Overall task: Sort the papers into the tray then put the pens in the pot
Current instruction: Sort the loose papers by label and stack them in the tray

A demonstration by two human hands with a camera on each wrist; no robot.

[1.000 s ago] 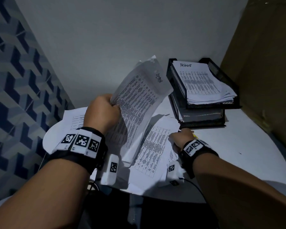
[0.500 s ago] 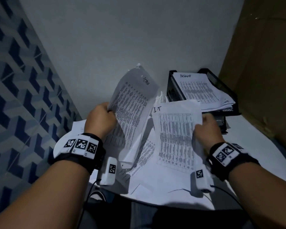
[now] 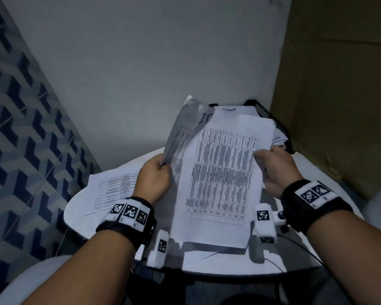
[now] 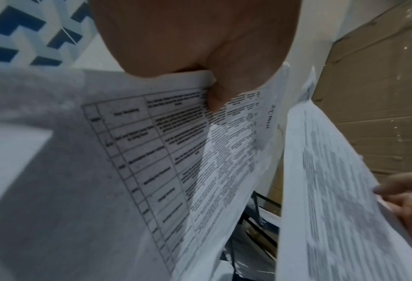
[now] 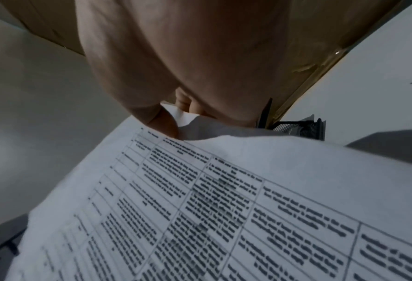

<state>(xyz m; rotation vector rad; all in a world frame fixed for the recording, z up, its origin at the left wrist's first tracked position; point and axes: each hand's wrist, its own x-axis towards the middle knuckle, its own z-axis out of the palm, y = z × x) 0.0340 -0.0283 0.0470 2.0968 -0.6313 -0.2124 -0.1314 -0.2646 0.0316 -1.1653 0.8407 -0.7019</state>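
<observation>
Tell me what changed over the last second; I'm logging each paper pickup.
The right hand left the table, took hold of a printed sheet and raised it beside the sheets in the left hand. The left hand kept its grip; the tray and its papers stayed put.

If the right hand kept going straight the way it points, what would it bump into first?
Probably the black paper tray, just beyond the right hand and the sheet it holds; depth is hard to judge.
</observation>
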